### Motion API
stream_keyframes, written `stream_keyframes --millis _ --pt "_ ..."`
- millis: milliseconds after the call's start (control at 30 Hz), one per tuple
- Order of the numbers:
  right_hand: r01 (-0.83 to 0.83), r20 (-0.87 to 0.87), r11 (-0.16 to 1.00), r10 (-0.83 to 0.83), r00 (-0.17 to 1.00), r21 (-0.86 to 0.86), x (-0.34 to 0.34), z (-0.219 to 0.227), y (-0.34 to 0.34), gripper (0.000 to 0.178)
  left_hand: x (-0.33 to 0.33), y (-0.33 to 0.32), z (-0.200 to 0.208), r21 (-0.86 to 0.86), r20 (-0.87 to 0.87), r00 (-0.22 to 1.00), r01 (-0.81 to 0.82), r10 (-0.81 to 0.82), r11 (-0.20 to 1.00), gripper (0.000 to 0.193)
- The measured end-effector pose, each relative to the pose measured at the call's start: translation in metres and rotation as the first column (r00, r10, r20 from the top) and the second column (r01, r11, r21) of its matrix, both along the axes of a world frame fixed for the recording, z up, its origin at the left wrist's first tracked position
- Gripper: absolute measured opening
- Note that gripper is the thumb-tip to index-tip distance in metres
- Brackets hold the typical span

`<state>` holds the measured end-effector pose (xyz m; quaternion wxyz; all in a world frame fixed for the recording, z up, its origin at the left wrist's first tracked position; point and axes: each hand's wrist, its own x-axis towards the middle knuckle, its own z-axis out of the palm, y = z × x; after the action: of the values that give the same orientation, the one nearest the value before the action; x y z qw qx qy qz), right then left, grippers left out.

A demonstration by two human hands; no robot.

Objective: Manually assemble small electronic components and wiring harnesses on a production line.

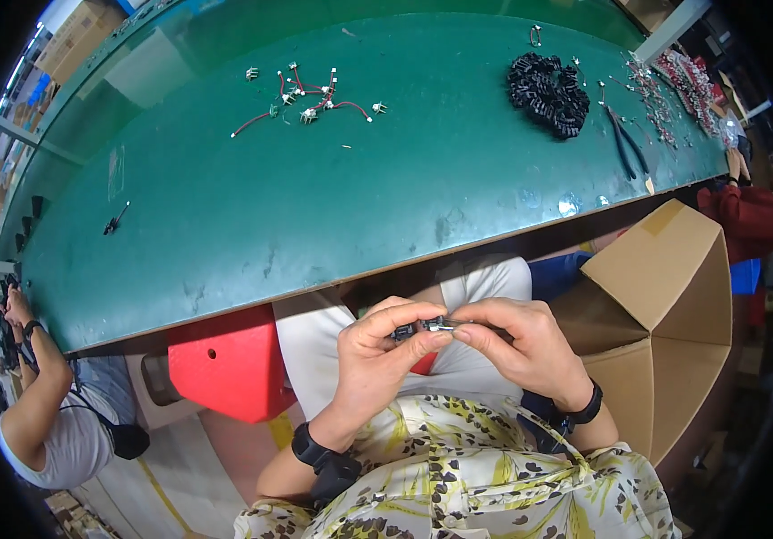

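My left hand and my right hand meet over my lap, just in front of the bench edge. Between the fingertips of both is a small black part with a thin, shiny piece at its right end. My left thumb and fingers pinch the black body, while the right thumb and index finger pinch the thin end. Fingers cover much of the part, so its exact kind does not show.
On the green bench lie red wires with white connectors, a heap of black parts, pliers and another small black part. An open cardboard box stands at right, a red stool at left. Co-workers sit on both sides.
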<state>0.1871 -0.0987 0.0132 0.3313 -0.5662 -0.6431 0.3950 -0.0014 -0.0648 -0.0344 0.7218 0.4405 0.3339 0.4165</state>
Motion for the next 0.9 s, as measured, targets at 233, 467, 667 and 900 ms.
stream_keyframes --millis 233,467,667,900 --pt "0.026 0.088 0.999 -0.028 0.996 0.028 -0.01 -0.006 -0.001 0.014 -0.005 -0.003 -0.004 0.122 -0.187 0.98 -0.044 0.067 0.992 0.023" --pt "0.041 -0.183 0.996 -0.054 0.982 -0.074 -0.013 -0.004 0.003 0.021 -0.038 0.021 0.018 0.314 -0.278 0.931 -0.145 0.236 0.939 0.028" --pt "0.01 -0.088 0.995 -0.019 0.996 -0.099 -0.007 -0.005 -0.002 0.022 -0.135 0.082 0.06 0.643 -0.443 0.513 -0.39 0.735 0.659 0.048" --pt "0.076 -0.227 0.997 -0.078 0.971 -0.014 -0.023 0.005 0.007 0.027 -0.128 0.07 0.055 0.037 0.123 0.916 -0.39 0.383 0.92 0.05"
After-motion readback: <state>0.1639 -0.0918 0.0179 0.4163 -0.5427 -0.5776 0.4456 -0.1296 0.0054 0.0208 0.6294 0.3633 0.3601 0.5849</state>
